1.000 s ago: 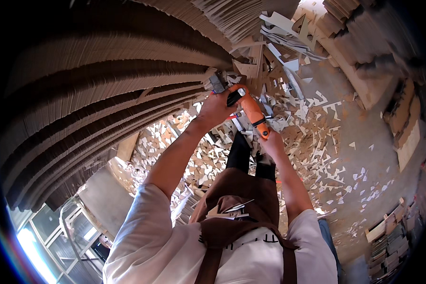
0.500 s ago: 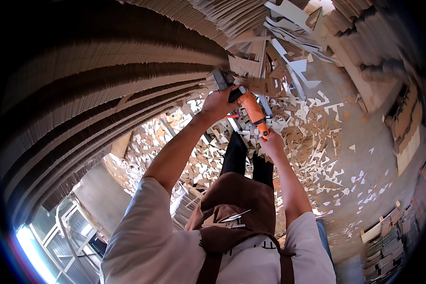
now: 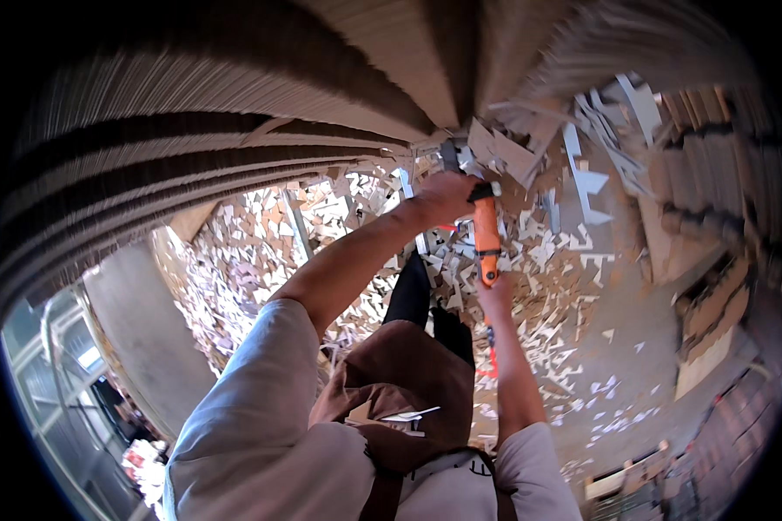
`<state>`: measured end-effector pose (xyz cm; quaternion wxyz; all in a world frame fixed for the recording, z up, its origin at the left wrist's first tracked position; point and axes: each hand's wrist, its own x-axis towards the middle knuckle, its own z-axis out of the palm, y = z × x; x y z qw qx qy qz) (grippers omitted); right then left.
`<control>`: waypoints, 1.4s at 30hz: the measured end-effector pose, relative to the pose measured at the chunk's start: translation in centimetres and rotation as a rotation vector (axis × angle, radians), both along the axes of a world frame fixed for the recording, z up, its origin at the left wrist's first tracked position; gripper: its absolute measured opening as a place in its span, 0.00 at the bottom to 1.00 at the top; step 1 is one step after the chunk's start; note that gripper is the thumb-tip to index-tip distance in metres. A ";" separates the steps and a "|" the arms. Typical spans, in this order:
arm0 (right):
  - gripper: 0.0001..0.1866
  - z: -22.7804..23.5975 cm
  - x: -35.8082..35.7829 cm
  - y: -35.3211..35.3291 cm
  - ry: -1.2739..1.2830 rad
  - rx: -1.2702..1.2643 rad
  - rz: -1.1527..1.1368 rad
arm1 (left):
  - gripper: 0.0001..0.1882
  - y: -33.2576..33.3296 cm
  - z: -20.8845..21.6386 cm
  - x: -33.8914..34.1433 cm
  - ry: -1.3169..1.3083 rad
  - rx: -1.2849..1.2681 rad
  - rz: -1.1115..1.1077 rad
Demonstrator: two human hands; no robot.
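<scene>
My left hand (image 3: 447, 196) is wrapped round the dark front part of an orange hand-held power tool (image 3: 487, 227). Behind it, my right hand (image 3: 495, 300) grips the tool's rear end. The tool's grey metal head (image 3: 449, 156) points away from me, close to the lower edges of tall stacks of cut cardboard sheets (image 3: 339, 65). Whether the head touches the sheets I cannot tell. A red cord or hose (image 3: 493, 352) shows beside my right forearm. Cardboard scraps lie in the pouch of my brown apron (image 3: 400, 360).
Cardboard offcuts (image 3: 252, 252) cover the floor around my legs. Larger white strips (image 3: 585, 178) and leaning boards (image 3: 678, 234) stand to the right. More stacked cardboard (image 3: 730, 434) is at the lower right. A glazed metal frame (image 3: 61, 365) is at the far left.
The view has turned, so the stacks now spread across the top. The tool and both hands sit further right and lower in view, the tool nearly straight up and down. Both hands keep their grip.
</scene>
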<state>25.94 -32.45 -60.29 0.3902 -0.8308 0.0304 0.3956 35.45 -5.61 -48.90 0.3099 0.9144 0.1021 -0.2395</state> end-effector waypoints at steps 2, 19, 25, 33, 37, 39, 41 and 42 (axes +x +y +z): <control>0.13 -1.0 -0.5 -0.3 -0.008 0.020 -0.060 | 0.19 -0.4 0.2 0.8 0.033 -0.016 -0.038; 0.06 -1.8 2.4 1.5 0.234 0.166 -0.304 | 0.15 -2.0 -4.1 3.4 -0.038 0.071 -0.043; 0.06 -3.7 3.7 3.0 0.274 0.187 -0.271 | 0.15 -0.8 -4.5 4.6 -0.056 0.135 -0.038; 0.06 -2.6 4.5 2.8 0.207 0.094 -0.232 | 0.14 -0.5 -4.0 5.4 0.027 0.071 -0.005; 0.08 -5.4 4.9 4.0 0.204 0.119 -0.201 | 0.14 1.1 -7.0 5.6 0.025 0.150 -0.005; 0.08 -4.3 5.7 3.9 0.222 0.099 -0.208 | 0.13 0.8 -7.3 5.9 -0.009 0.146 0.012; 0.08 -5.4 5.5 3.5 0.224 0.057 -0.192 | 0.13 0.6 -7.8 5.9 0.033 0.141 0.023; 0.08 -5.7 5.6 3.4 0.230 0.045 -0.187 | 0.14 0.5 -8.2 6.0 0.041 0.140 0.014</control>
